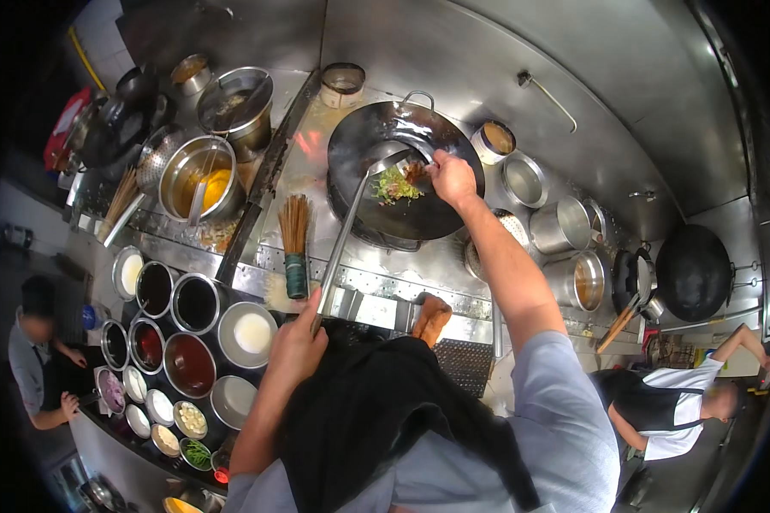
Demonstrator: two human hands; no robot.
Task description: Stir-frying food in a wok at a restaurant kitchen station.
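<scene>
A black wok (417, 221) sits on the range, with chopped green food (394, 186) and some reddish-brown bits in it. My left hand (301, 346) grips the lower end of a long-handled metal ladle (346, 234), whose bowl rests inside the wok near the food. Over the wok's right side, my right hand (452, 176) is closed on a small metal utensil, mostly hidden by the fingers; its kind cannot be told. To the left of the ladle handle lies a bamboo wok brush (295, 237) with a green-bound grip.
Metal bowls of sauces (190, 365) and chopped ingredients stand at lower left. Metal pots (559, 224) and an open can (495, 140) line the right side. A pot of yellow liquid (215, 187) stands left. One person (29, 365) is at far left, another (667, 404) at right.
</scene>
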